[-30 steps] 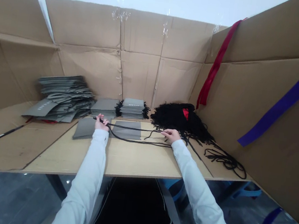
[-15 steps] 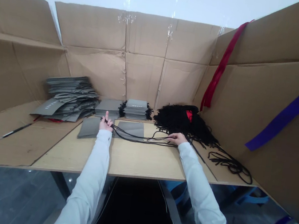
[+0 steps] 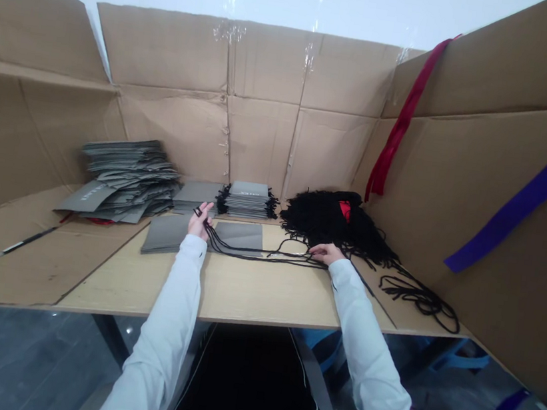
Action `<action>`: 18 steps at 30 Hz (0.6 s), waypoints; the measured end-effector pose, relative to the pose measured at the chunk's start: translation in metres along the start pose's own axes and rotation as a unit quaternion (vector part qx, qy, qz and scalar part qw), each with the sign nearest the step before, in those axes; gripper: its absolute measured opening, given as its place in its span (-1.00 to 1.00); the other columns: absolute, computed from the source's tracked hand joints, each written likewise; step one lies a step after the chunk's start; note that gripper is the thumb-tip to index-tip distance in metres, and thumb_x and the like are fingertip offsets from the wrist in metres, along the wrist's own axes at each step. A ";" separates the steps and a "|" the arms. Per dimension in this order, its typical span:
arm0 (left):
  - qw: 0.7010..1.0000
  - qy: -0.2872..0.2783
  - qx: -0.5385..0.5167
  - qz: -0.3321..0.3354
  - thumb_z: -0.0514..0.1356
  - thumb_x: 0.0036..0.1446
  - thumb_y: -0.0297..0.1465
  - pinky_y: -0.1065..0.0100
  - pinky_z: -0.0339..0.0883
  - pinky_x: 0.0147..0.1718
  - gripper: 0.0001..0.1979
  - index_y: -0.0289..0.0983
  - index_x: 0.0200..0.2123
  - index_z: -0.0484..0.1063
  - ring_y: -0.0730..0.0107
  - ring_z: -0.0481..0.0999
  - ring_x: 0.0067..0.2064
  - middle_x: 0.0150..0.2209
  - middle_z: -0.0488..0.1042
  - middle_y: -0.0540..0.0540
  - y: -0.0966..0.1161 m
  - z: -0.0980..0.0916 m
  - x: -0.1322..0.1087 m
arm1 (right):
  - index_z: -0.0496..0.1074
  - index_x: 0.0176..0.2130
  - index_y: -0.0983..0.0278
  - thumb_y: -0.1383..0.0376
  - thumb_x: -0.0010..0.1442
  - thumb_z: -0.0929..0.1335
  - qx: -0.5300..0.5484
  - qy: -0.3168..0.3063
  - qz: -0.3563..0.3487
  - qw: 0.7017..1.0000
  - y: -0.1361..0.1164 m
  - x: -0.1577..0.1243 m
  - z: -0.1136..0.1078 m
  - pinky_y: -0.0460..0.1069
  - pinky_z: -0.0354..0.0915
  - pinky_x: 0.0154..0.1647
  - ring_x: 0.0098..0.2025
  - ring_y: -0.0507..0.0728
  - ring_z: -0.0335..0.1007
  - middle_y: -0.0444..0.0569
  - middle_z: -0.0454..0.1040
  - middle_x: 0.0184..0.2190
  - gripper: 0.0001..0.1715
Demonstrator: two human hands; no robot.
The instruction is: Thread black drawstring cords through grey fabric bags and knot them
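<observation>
1. In front of the neat stack of flat grey rectangular pieces with black cord ends, held thin black cords in long, sagging lines.
2. To the front left of that stack, gripped the cords in the bent fingers of the bare left hand; to its front right, pinched them in the fingertips of the bare right hand.
3. Judged snagging likeliest right of the stack, from the shaggy mound of black cords just behind the right hand.
4. Risked crossed or tangled strands before the stack, from uneven slack near the flat grey rectangular sheet; risked a slip from a loosened left hold.
5. Could not trace the cords behind the left fingers, nor any ends hidden by the right hand.
6. Could not identify the thin pale sliver beside the right fingertips, front right of the stack, or tell it as held or merely near.
7. Could not read the small lettering atop the stack.
</observation>
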State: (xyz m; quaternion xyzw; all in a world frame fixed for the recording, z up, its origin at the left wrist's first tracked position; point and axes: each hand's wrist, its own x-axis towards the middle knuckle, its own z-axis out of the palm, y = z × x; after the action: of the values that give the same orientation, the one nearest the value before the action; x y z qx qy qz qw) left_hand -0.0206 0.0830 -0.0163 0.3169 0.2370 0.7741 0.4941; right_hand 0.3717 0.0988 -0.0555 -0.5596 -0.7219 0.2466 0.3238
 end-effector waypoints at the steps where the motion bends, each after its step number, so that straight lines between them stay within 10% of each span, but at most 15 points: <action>1: 1.000 0.000 0.001 0.003 0.14 -0.07 -0.49 0.57 0.12 -0.63 -0.70 -0.22 -0.19 0.30 0.75 0.22 -0.60 0.04 0.21 -0.14 0.000 0.000 0.000 | 0.48 -0.41 0.33 0.39 -0.24 0.37 -0.012 0.010 0.004 1.000 0.000 0.000 0.000 -0.08 0.25 -0.35 -0.45 0.04 0.34 -0.07 0.45 -0.55 -0.75; 12: 1.000 -0.009 0.000 0.002 0.06 -0.11 -0.67 0.51 0.27 -0.37 -0.60 -0.24 -0.16 0.24 0.49 0.41 -0.22 0.09 0.11 -0.20 0.002 -0.001 0.001 | 0.47 -0.43 0.30 0.33 -0.15 0.34 -0.091 0.058 0.016 0.994 -0.008 -0.005 -0.002 -0.10 0.23 -0.38 -0.46 0.03 0.32 -0.08 0.44 -0.55 -0.83; 18: 0.997 -0.071 0.010 -0.024 0.10 -0.05 -0.56 0.38 0.23 -0.18 -0.73 -0.37 -0.20 0.27 0.31 0.33 -0.07 0.05 0.16 -0.31 -0.006 0.014 -0.005 | 0.43 -0.41 0.29 0.34 0.00 0.23 -0.057 0.175 -0.160 0.970 -0.068 -0.003 0.041 -0.05 0.22 -0.27 -0.36 0.05 0.29 -0.03 0.41 -0.41 -0.81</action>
State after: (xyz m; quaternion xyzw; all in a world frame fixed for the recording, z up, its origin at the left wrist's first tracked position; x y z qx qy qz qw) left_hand -0.0052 0.0815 -0.0117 0.3699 0.2163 0.7352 0.5251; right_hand 0.2975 0.0794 -0.0346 -0.4884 -0.7474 0.0484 0.4478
